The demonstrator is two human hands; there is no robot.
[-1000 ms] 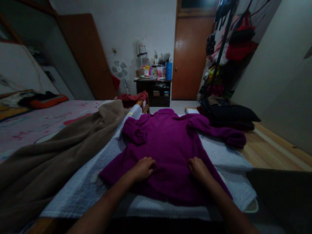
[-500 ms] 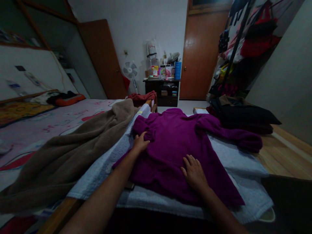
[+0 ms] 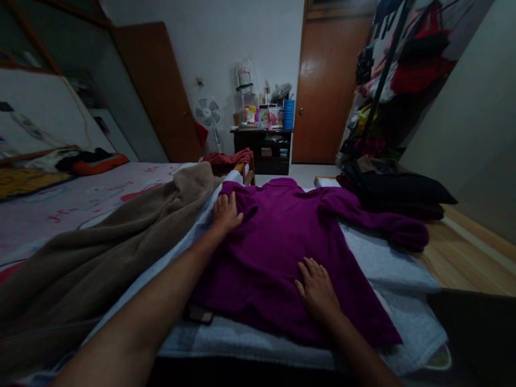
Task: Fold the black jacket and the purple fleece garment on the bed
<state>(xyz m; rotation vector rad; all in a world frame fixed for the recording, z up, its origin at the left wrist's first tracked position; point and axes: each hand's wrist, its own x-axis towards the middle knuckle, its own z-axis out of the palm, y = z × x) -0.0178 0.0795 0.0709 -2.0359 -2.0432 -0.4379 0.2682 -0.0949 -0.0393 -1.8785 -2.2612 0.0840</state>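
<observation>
A purple long-sleeved top [image 3: 278,236] lies spread out on a light blue cloth, its collar at the far end. My left hand [image 3: 226,213] rests on its folded-in left sleeve by the garment's edge, fingers apart. Lower down, my right hand [image 3: 318,285] lies flat on the body of the top, with its fingers stretched out. The other sleeve reaches out to the right, bunched at its end. Under the top, the light blue cloth [image 3: 395,274] shows along the right and front.
On the left, a brown blanket [image 3: 121,236] lies along a bed with a pink sheet [image 3: 92,188]. Dark folded clothes [image 3: 403,185] are stacked at the right on a wooden surface [image 3: 463,247]. Farther back stand a fan [image 3: 208,112], a black cabinet [image 3: 262,150] and a door [image 3: 322,91].
My left hand has moved slightly up and left over the folded sleeve. My right hand stays on the top's body. The view has shifted a little.
</observation>
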